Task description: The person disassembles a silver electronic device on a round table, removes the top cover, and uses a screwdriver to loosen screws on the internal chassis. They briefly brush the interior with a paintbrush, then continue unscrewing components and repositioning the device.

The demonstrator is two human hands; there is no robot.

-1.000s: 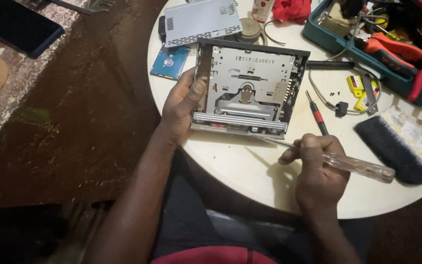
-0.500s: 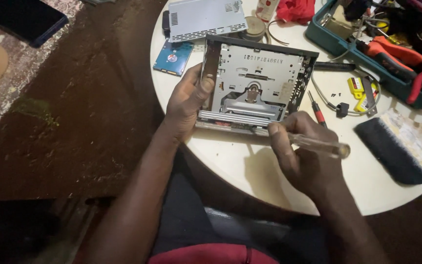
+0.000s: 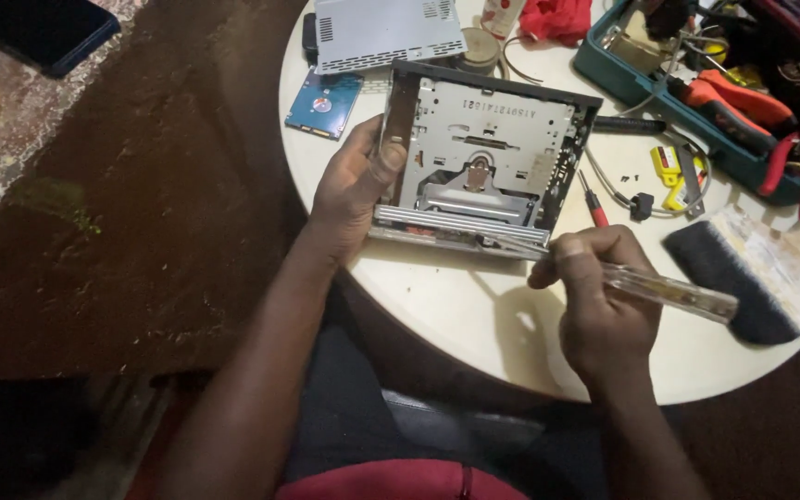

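While the left hand (image 3: 356, 190) clamps the opened metal drive (image 3: 483, 167) at its 9 o'clock edge to steady it mid-table (image 3: 474, 315), the right hand (image 3: 594, 296) pinches a clear-handled screwdriver (image 3: 668, 289), tip at 6 o'clock.

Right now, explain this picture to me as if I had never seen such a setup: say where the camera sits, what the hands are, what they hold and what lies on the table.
The camera is worn on the person's head and looks down at their own two bare hands over a round white table. The left hand grips the left edge of an opened metal disc drive. The right hand holds a clear-handled screwdriver, its tip at the drive's near edge. Around them lie a small red screwdriver, a wide paintbrush, a teal toolbox of pliers, a grey metal cover and a blue hard drive.
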